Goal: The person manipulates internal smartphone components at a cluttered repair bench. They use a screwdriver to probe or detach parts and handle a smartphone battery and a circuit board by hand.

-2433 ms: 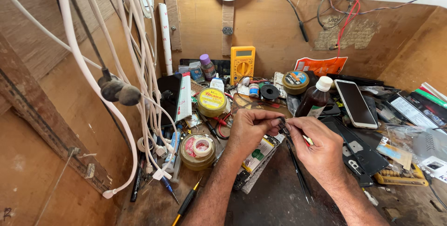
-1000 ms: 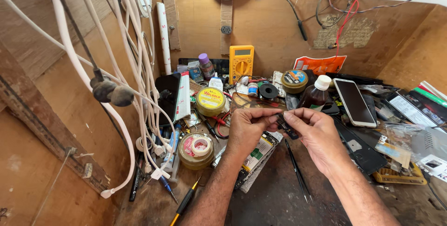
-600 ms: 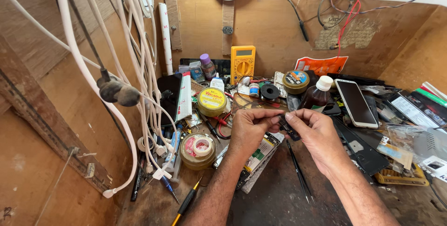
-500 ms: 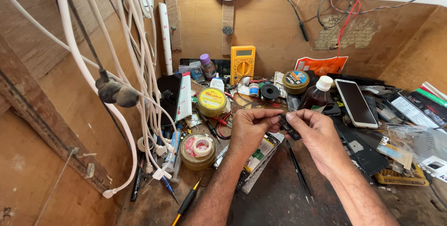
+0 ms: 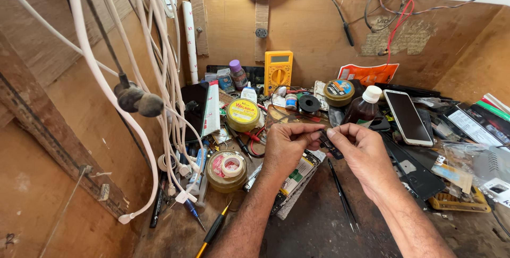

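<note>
pinching a small black part between both hands; tape roll inside round tin

Small dark part pinched between fingertips; tweezers below on bench; multimeter behind; phone right; tape roll left.

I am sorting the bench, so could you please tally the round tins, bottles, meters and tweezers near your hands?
Round tins: 3 (yellow-lidded, open tin, back tin)
Bottles: 2 (brown, purple-capped)
Yellow meter: 1
Black tweezers: 1
Total: 7
</note>
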